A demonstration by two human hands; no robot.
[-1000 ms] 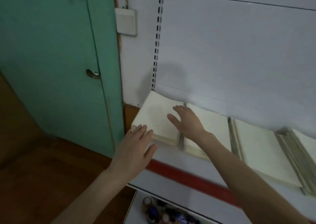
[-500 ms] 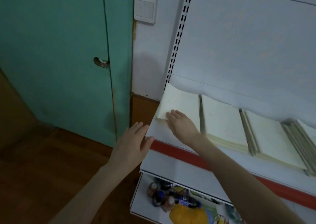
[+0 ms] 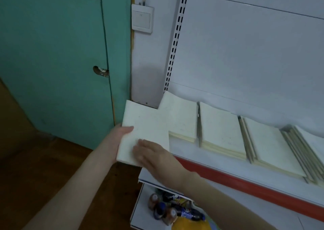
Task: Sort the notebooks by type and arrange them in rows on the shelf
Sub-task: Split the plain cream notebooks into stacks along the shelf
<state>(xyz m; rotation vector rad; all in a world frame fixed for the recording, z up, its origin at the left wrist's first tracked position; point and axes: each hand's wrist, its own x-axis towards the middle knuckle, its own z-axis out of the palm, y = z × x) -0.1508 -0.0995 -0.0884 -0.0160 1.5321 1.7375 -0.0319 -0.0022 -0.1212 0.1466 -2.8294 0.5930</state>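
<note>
A pale cream stack of notebooks (image 3: 145, 129) hangs off the left end of the white shelf (image 3: 210, 170), pulled out past its edge. My left hand (image 3: 119, 135) grips the stack's left side, thumb on top. My right hand (image 3: 152, 154) lies flat on its near right corner. Several more cream notebook stacks lie in a row on the shelf: one at the far left (image 3: 180, 117), a second (image 3: 220, 131), a third (image 3: 270, 145). Further right is a pile of thin notebooks (image 3: 301, 150).
A red strip (image 3: 245, 182) runs along the shelf's front edge. Bottles (image 3: 166, 210) and a yellow packet (image 3: 191, 224) fill the lower shelf. A green door (image 3: 61, 54) stands at the left, a wall switch (image 3: 142, 18) beside the slotted upright, and a wooden floor below.
A stack of notebooks has come off the left pile and out past the shelf's end. My left hand, open before, now grips it; my right hand rides on top.
</note>
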